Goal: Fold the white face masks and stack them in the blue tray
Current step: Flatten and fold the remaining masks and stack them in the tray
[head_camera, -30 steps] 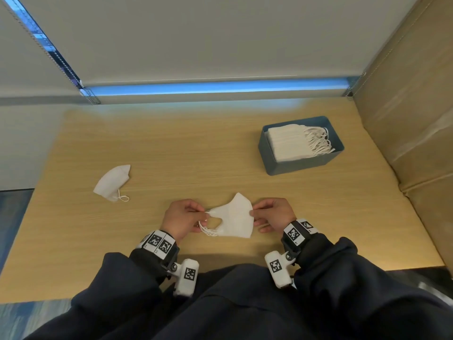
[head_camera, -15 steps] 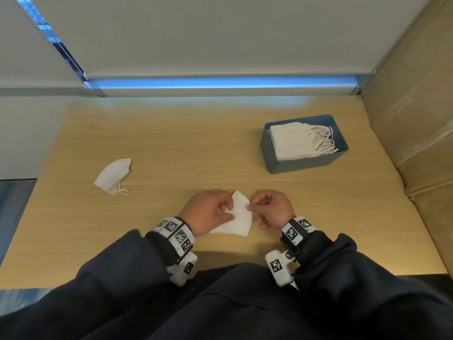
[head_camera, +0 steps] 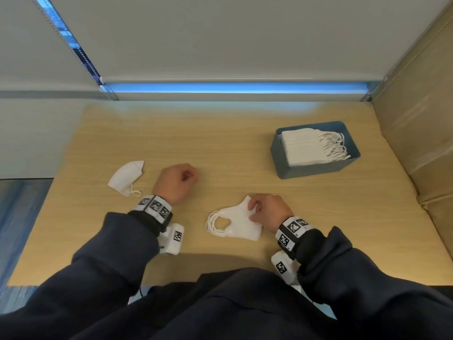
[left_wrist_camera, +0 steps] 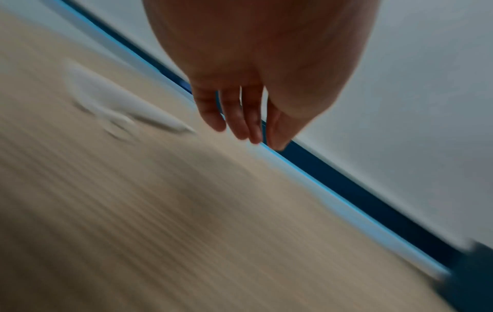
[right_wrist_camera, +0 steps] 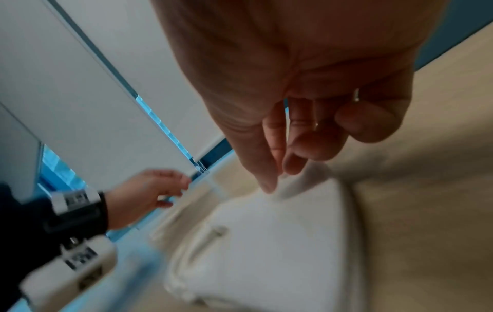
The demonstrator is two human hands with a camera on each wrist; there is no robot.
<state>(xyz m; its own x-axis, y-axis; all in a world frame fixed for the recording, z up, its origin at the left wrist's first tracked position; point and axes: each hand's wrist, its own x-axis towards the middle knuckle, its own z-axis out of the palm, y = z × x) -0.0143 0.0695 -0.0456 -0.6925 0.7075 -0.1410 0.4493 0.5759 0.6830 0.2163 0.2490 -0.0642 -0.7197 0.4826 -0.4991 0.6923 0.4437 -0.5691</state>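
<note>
White folded mask (head_camera: 239,223) pinched at its top corner by right hand (head_camera: 268,212) on table (head_camera: 245,153); left hand (head_camera: 175,184) loosely curled, empty (beside loose mask (head_camera: 126,176)).

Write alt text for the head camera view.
The right hand pinches a folded white mask on a wooden table; the left hand is empty, near another mask. A blue tray holds stacked masks.

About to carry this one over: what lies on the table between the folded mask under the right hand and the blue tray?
Nothing: the head view shows bare wooden table between the folded white mask and the blue tray.
</note>
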